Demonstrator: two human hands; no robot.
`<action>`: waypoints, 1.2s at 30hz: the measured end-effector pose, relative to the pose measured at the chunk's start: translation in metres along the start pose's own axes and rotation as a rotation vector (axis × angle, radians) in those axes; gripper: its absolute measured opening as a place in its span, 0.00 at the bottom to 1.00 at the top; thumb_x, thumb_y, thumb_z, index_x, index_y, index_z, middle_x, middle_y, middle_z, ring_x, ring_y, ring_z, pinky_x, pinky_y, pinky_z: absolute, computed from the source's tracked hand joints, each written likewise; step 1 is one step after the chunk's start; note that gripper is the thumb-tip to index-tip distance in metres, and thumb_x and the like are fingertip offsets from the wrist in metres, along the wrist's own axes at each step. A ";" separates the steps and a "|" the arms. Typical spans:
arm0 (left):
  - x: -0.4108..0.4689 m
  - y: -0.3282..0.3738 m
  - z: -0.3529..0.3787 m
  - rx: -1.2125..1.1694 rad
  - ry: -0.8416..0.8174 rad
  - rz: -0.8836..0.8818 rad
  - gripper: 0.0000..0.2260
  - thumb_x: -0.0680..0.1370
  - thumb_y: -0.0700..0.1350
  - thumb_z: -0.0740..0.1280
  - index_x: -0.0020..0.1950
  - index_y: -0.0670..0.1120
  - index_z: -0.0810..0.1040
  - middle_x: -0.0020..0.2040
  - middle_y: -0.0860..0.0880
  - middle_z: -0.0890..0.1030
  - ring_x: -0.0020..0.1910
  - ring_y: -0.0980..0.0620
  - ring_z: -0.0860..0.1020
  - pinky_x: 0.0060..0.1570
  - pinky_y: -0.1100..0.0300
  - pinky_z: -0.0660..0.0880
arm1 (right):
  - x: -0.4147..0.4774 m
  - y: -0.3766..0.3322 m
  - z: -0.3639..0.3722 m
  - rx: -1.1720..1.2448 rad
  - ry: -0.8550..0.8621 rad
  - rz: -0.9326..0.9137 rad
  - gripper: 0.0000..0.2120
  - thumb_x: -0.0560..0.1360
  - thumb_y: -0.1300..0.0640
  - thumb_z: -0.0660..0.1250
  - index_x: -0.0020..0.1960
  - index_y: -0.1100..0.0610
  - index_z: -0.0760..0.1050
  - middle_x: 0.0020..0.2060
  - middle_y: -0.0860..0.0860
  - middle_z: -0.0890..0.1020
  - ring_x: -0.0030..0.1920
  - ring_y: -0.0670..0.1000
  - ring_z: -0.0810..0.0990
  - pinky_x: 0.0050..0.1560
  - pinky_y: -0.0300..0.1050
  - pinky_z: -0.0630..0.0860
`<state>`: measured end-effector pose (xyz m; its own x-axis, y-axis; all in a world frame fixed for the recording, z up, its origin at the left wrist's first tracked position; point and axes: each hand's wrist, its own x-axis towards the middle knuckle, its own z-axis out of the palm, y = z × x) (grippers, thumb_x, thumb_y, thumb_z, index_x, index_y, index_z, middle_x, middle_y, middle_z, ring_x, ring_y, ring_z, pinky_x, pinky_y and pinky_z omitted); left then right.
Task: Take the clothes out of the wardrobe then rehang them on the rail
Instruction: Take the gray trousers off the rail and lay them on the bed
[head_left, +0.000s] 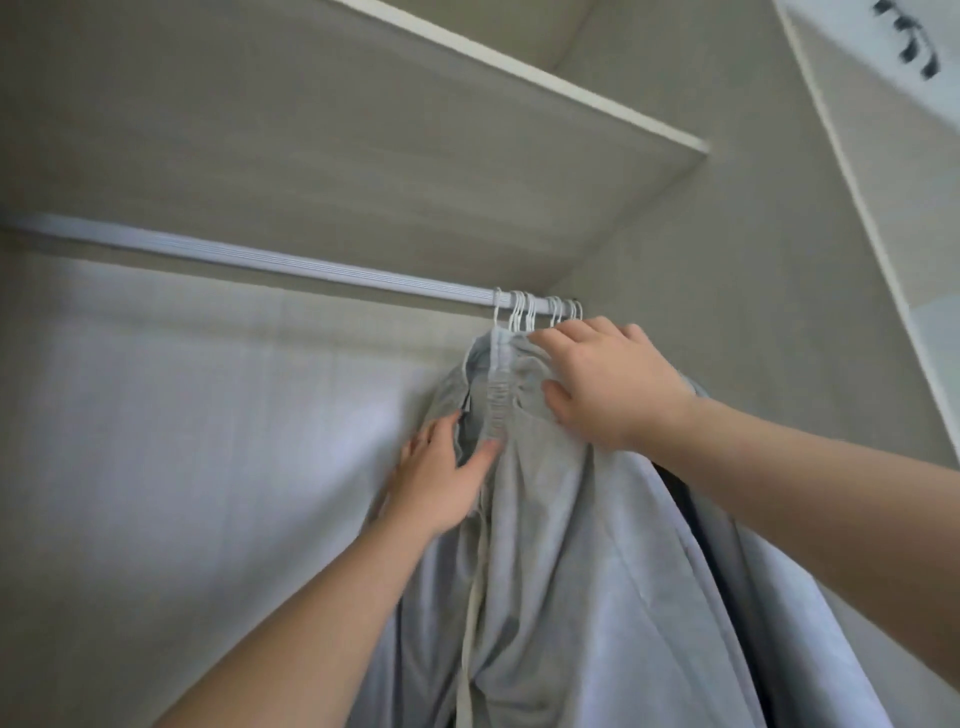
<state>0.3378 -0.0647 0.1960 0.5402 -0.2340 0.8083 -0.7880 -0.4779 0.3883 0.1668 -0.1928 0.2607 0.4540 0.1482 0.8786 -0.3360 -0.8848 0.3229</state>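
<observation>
Two hands on grey trousers (545, 519), hung at right end of rail (260, 257): left hand (441, 488) pinches waistband (496, 400) edge, right hand (608, 389) lies spread on top. Judged soft, light, limp; best lifted by hanger hook (497, 306).

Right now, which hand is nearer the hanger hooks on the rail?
Right. The right hand sits just below the hanger hooks; the left hand is lower and further left, pinching the grey trousers.

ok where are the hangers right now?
Head view: the hangers are bunched at the right end of the rail, by the side wall, just above the right hand on the grey trousers.
</observation>
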 end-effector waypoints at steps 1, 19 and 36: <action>0.009 -0.001 0.007 -0.047 -0.019 -0.026 0.35 0.74 0.71 0.58 0.78 0.57 0.60 0.77 0.51 0.64 0.76 0.46 0.62 0.73 0.48 0.61 | 0.008 -0.001 0.003 -0.031 -0.034 0.029 0.21 0.77 0.50 0.57 0.69 0.50 0.65 0.63 0.50 0.73 0.63 0.56 0.70 0.56 0.51 0.65; 0.047 -0.028 0.063 -0.447 -0.081 -0.076 0.50 0.62 0.79 0.57 0.80 0.58 0.52 0.79 0.55 0.59 0.77 0.49 0.61 0.74 0.43 0.59 | 0.084 -0.004 0.040 0.030 -0.100 0.316 0.08 0.77 0.64 0.56 0.53 0.59 0.71 0.55 0.60 0.75 0.50 0.62 0.76 0.46 0.49 0.69; 0.036 0.000 0.017 -0.292 0.252 0.140 0.38 0.75 0.67 0.62 0.80 0.58 0.50 0.79 0.51 0.60 0.76 0.44 0.60 0.73 0.43 0.60 | 0.078 0.029 -0.006 0.205 0.113 0.315 0.08 0.76 0.58 0.60 0.41 0.60 0.73 0.41 0.60 0.75 0.40 0.62 0.73 0.40 0.47 0.69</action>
<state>0.3620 -0.0876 0.2173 0.3609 -0.0476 0.9314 -0.9192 -0.1869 0.3466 0.1872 -0.2039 0.3407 0.2572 -0.1068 0.9604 -0.2673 -0.9630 -0.0355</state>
